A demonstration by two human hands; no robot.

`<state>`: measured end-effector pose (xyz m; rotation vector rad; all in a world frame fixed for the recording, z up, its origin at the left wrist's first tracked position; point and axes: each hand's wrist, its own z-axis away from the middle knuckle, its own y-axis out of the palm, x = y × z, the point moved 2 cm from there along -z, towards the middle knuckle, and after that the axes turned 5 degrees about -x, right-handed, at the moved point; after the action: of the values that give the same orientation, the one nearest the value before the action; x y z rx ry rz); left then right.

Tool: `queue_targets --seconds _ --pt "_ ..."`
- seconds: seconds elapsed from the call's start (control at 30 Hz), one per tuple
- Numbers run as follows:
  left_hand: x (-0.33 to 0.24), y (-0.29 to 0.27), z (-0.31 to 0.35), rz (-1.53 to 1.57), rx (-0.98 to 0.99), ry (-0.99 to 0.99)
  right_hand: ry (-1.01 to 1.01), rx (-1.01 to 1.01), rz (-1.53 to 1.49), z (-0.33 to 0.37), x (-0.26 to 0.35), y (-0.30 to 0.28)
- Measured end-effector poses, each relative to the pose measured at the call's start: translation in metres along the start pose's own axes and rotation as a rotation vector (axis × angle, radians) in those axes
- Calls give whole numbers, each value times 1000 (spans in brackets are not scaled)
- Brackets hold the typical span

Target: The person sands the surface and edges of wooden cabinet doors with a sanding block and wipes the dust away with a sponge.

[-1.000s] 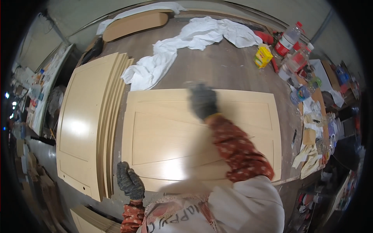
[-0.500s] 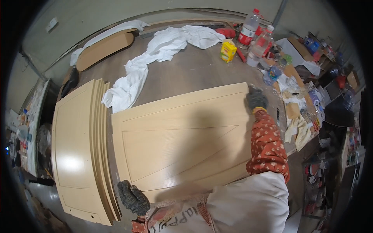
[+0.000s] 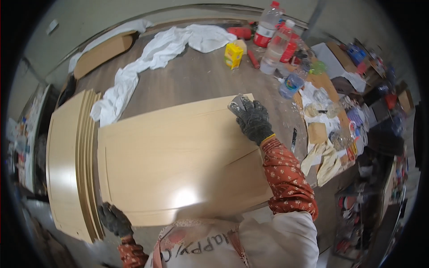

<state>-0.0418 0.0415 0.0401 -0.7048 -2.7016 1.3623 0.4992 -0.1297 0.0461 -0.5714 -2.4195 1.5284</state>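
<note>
Cabinet door panel (image 3: pixel 178 169), pale beige with a recessed centre, lies flat on the table (image 3: pixel 196 80) in front of me, just beside a stack of similar panels (image 3: pixel 67 165) on my left. My right hand (image 3: pixel 254 119), in a dark work glove, sits at the panel's far right corner, fingers clenched around a small grey sanding pad (image 3: pixel 237 103) pressed against the edge. My left hand (image 3: pixel 114 219), gloved too, grips the near left corner, fingers curled over the rim to steady it.

I judge the main risk to be the panel sliding or pivoting, since I hold it only at two opposite corners. Pressing too hard at that corner could round it or scuff the finish. Plastic bottles (image 3: pixel 272 44) and a yellow box (image 3: pixel 233 54) stand near the far corner, and a white cloth (image 3: pixel 134 80) trails across the table beyond the panel; a wide sweep of my right hand might knock the bottles over.
</note>
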Motion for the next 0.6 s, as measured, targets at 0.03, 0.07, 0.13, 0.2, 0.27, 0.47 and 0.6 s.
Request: queue_targets --seconds 0.03,0.07,0.13,0.2,0.27,0.47,0.6 --pt "-12 0 3 17 -57 -2 -23 10 -24 3 -10 2" --pt "-23 7 12 32 -28 -14 -70 14 -11 6 -24 5" --pt "-56 15 27 69 -109 56 -146 112 19 -2 -41 4" --pt "-94 3 26 115 -37 54 -224 117 -4 -10 -46 -6" --pt "-93 -15 52 -4 74 -147 -443 175 -92 -51 -10 28" --pt "-96 9 46 70 -139 -54 -529 21 -128 -60 31 22" --pt "-98 3 45 135 -145 -78 -665 -68 -90 -90 120 44"
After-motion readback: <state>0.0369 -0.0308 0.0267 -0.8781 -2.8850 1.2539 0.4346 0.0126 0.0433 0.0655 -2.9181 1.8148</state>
